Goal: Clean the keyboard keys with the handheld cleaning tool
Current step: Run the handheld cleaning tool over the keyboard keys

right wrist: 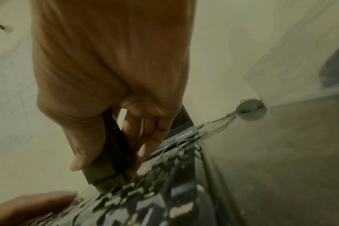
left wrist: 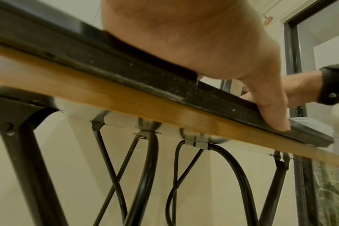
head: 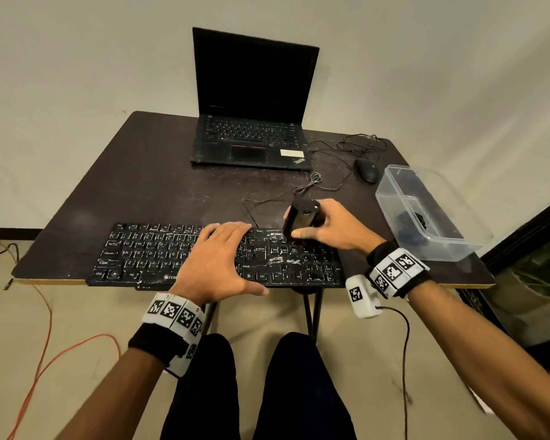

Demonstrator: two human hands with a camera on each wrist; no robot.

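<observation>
A black dusty keyboard (head: pixel 140 252) lies along the front edge of the dark table (head: pixel 146 173). My left hand (head: pixel 216 258) lies flat on its middle keys with fingers spread, thumb (left wrist: pixel 269 110) at the keyboard's front edge (left wrist: pixel 126 71). My right hand (head: pixel 327 227) grips a black handheld cleaning tool (head: pixel 300 217), held upright over the keyboard's upper right rows. In the right wrist view the cleaning tool (right wrist: pixel 110 156) has its bristle end on the keys (right wrist: pixel 155 191), thumb and fingers wrapped around it.
An open black laptop (head: pixel 254 103) stands at the table's back. A wired mouse (head: pixel 367 170) with loose cable lies at the right. A clear plastic container (head: pixel 426 211) with dark items sits at the right edge. An orange cable (head: pixel 45 354) runs across the floor.
</observation>
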